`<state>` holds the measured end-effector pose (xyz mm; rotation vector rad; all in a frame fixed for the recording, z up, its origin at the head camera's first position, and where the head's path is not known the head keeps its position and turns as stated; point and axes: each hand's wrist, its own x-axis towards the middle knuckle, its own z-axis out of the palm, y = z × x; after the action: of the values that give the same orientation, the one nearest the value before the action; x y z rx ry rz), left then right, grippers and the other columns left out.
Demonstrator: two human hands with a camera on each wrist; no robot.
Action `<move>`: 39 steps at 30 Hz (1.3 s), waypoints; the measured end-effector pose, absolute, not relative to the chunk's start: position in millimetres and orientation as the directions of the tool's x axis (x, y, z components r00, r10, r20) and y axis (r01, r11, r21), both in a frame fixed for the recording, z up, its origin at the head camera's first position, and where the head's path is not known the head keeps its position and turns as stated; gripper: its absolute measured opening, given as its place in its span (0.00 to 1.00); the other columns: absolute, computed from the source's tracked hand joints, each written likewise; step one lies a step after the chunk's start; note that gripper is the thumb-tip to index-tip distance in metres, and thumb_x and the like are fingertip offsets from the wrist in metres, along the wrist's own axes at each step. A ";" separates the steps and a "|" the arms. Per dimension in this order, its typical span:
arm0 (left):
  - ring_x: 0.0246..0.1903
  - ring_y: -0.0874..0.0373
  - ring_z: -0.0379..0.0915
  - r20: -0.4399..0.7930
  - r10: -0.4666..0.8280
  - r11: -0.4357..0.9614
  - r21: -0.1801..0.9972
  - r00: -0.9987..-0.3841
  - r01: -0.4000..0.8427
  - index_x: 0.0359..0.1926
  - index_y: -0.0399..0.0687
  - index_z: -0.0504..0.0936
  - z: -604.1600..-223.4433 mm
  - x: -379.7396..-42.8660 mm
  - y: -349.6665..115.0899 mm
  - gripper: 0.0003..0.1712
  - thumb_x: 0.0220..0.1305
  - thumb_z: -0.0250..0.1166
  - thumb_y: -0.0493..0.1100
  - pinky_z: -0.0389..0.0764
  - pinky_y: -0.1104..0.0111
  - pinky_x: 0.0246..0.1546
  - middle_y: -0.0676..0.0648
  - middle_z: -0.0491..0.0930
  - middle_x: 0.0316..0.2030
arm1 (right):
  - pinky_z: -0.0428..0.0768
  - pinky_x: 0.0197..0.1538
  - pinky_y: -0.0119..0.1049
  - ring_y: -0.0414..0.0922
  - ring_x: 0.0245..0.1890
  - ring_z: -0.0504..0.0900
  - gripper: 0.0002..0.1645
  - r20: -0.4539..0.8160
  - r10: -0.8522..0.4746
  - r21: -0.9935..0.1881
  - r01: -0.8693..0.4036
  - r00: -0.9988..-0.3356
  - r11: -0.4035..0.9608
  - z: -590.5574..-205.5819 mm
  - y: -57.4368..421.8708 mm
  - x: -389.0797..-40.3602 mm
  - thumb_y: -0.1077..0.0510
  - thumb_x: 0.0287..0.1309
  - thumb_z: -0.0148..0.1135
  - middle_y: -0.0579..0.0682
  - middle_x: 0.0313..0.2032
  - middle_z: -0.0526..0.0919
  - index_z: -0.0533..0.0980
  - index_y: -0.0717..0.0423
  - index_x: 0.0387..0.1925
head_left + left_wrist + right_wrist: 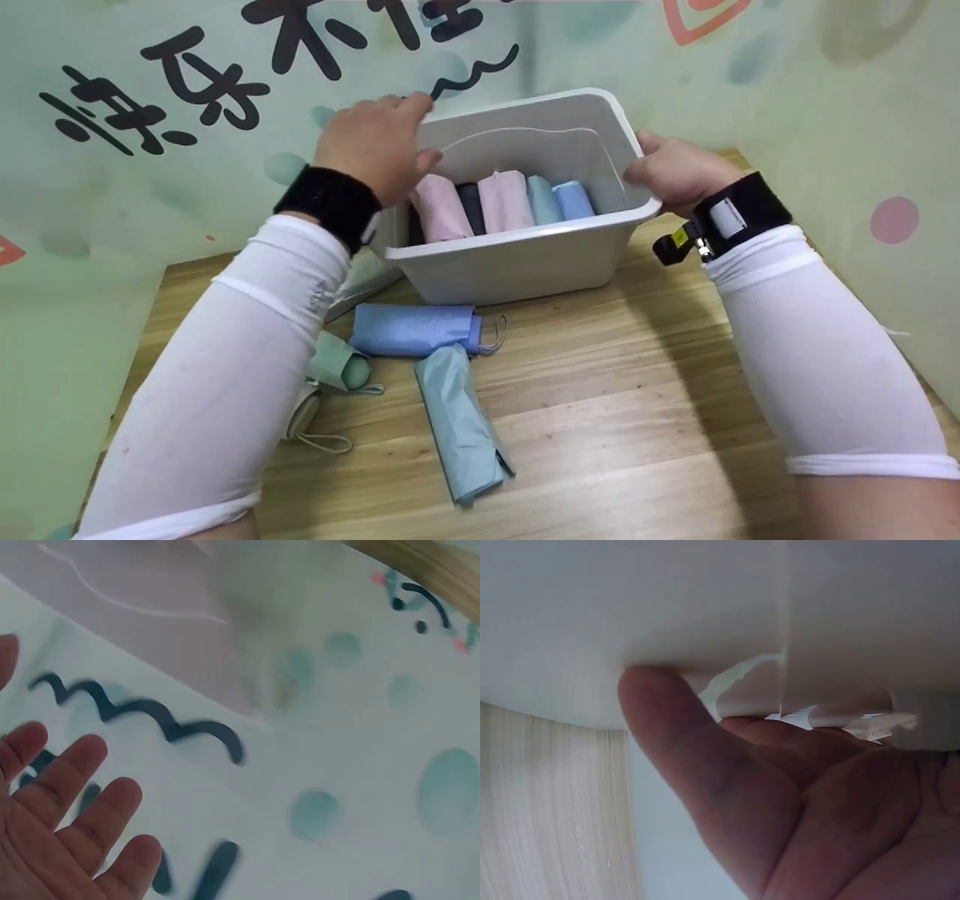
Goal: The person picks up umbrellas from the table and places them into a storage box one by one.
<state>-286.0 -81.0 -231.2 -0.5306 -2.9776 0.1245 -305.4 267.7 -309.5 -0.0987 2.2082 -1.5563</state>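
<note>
A light grey plastic bin stands by the back wall, with several folded umbrellas in a row inside: pink, black, teal and blue ones show. My right hand grips its right rim, thumb inside against the wall in the right wrist view. My left hand is at the bin's left rim; the left wrist view shows its fingers spread and relaxed, holding nothing. In front of the bin lie a blue umbrella with a wrist loop and a teal umbrella.
A green umbrella and a beige umbrella lie at the left, partly hidden by my left sleeve. A pale, curved-edged object pokes out by the bin's left side. Printed wall panels border the wooden tabletop.
</note>
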 end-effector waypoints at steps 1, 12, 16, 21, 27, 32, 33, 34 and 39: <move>0.65 0.31 0.73 0.106 0.327 0.944 -0.079 -0.939 0.319 0.78 0.48 0.62 -231.6 -285.4 -87.4 0.36 0.79 0.54 0.60 0.73 0.39 0.67 0.35 0.75 0.69 | 0.85 0.48 0.36 0.52 0.62 0.74 0.38 -0.309 -0.301 -0.910 0.189 -0.902 0.369 -309.3 267.5 -305.4 0.61 0.75 0.44 0.63 0.70 0.66 0.50 0.50 0.83; 0.64 0.32 0.74 0.242 0.176 0.967 0.136 -0.954 0.213 0.78 0.48 0.63 -253.9 -271.9 -142.3 0.39 0.79 0.48 0.66 0.74 0.38 0.64 0.35 0.76 0.68 | 0.84 0.52 0.36 0.53 0.65 0.73 0.40 -0.310 -0.307 -0.915 0.195 -0.900 0.353 -308.4 266.2 -303.4 0.61 0.76 0.44 0.64 0.72 0.65 0.48 0.50 0.84; 0.66 0.32 0.73 0.282 0.138 0.963 0.184 -0.950 0.195 0.78 0.46 0.63 -262.3 -270.0 -157.4 0.38 0.81 0.46 0.65 0.73 0.38 0.66 0.34 0.76 0.69 | 0.84 0.51 0.35 0.51 0.63 0.75 0.39 -0.299 -0.307 -0.920 0.187 -0.903 0.345 -309.6 265.1 -303.1 0.61 0.76 0.44 0.63 0.71 0.67 0.49 0.50 0.84; 0.64 0.31 0.75 0.314 0.092 0.962 0.218 -0.945 0.166 0.77 0.45 0.65 -273.9 -268.4 -173.7 0.35 0.82 0.45 0.61 0.75 0.36 0.63 0.32 0.77 0.67 | 0.85 0.49 0.34 0.48 0.60 0.76 0.40 -0.301 -0.300 -0.919 0.190 -0.905 0.346 -310.9 265.9 -302.7 0.63 0.74 0.43 0.62 0.70 0.67 0.49 0.50 0.84; 0.65 0.29 0.72 0.239 0.068 0.969 0.216 -0.969 0.121 0.78 0.43 0.63 -289.2 -265.6 -186.1 0.36 0.82 0.44 0.61 0.73 0.35 0.65 0.31 0.74 0.69 | 0.85 0.50 0.34 0.50 0.63 0.74 0.40 -0.310 -0.300 -0.917 0.201 -0.902 0.344 -310.8 265.5 -302.5 0.61 0.76 0.44 0.63 0.72 0.66 0.48 0.49 0.84; 0.65 0.26 0.71 0.150 0.066 0.976 0.197 -0.986 0.095 0.79 0.42 0.60 -302.6 -262.8 -192.3 0.39 0.81 0.46 0.63 0.72 0.35 0.65 0.28 0.71 0.70 | 0.84 0.52 0.34 0.53 0.67 0.72 0.41 -0.314 -0.308 -0.915 0.200 -0.898 0.349 -309.9 265.1 -302.6 0.61 0.76 0.43 0.63 0.74 0.64 0.46 0.47 0.85; 0.66 0.26 0.70 0.131 0.065 0.978 0.190 -0.989 0.090 0.79 0.42 0.59 -305.1 -262.2 -193.4 0.40 0.81 0.46 0.63 0.72 0.34 0.65 0.28 0.71 0.70 | 0.84 0.52 0.35 0.53 0.68 0.71 0.41 -0.316 -0.314 -0.916 0.201 -0.895 0.348 -309.8 265.7 -302.8 0.61 0.76 0.42 0.63 0.75 0.63 0.45 0.46 0.85; 0.66 0.26 0.70 0.115 0.064 0.979 0.184 -0.991 0.085 0.80 0.42 0.59 -307.7 -261.9 -194.6 0.41 0.81 0.46 0.64 0.71 0.34 0.65 0.27 0.70 0.71 | 0.84 0.52 0.35 0.54 0.69 0.70 0.41 -0.316 -0.318 -0.917 0.202 -0.894 0.344 -309.6 265.5 -302.9 0.61 0.76 0.42 0.63 0.75 0.62 0.45 0.46 0.85; 0.65 0.26 0.71 0.038 0.059 0.986 0.152 -0.998 0.064 0.79 0.41 0.58 -319.2 -259.2 -199.9 0.43 0.79 0.46 0.67 0.73 0.35 0.63 0.27 0.70 0.70 | 0.84 0.54 0.35 0.53 0.68 0.70 0.41 -0.312 -0.319 -0.918 0.197 -0.895 0.345 -309.8 266.0 -303.6 0.61 0.76 0.43 0.62 0.74 0.63 0.45 0.47 0.85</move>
<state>-259.2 -199.9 -319.2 -0.0961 -3.0976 -0.2395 -303.6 266.0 -309.8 -0.1068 2.1739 -1.5740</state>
